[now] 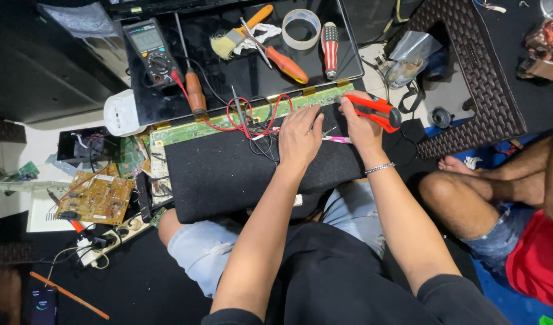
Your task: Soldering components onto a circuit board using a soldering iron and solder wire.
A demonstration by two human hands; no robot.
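Left hand [299, 133] pressed flat on a black pad [228, 168] across the lap, fingertips at a long green circuit strip [252, 114] along the pad's far edge. Right hand [362, 123] closed around a red utility knife [377, 111], just beside the strip's right end. Beyond: red and black wires [249, 120], multimeter [151, 48], orange-handled screwdriver [282, 60], tape roll [301, 27].

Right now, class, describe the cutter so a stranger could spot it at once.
Find the black pad on the person's lap, then the long green circuit strip along its far edge. At the strip's right end, the right hand grips the cutter: the only red-and-black tool there.
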